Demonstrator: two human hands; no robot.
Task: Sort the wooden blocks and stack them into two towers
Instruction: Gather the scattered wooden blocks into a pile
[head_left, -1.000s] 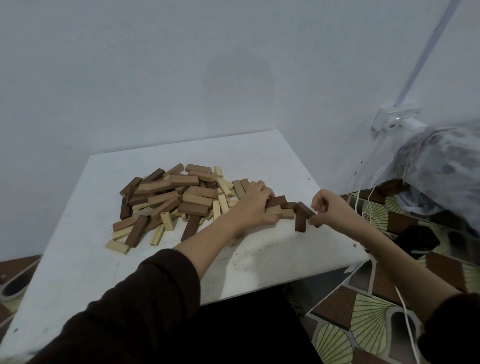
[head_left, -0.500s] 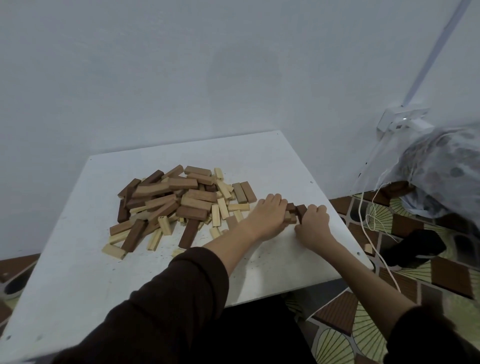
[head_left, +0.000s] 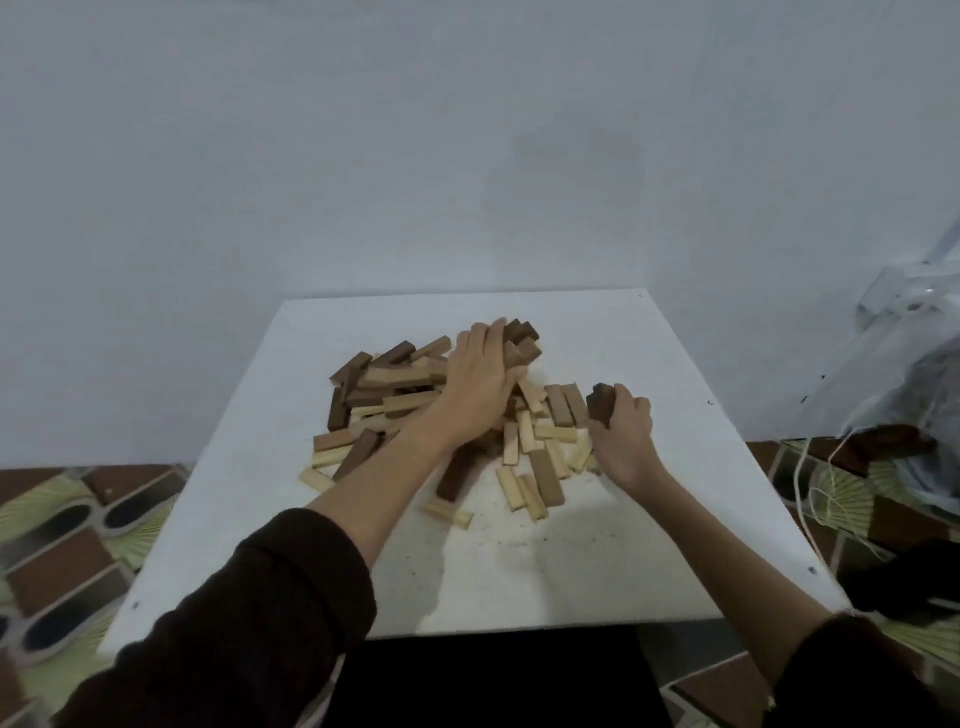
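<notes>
Left hand (head_left: 480, 382) clutches dark blocks (head_left: 522, 340) over the pile (head_left: 395, 395) — right hand (head_left: 621, 434) grips one dark block (head_left: 600, 405).

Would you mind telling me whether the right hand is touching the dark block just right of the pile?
Touching. In the head view the right hand curls its fingers around the dark block, gripping it.

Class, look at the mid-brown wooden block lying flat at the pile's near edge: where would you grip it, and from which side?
Pinch the mid-brown wooden block across its long sides at mid-length, from above: it lies flat on the white table, with pale wooden blocks crowding its left side.
</notes>
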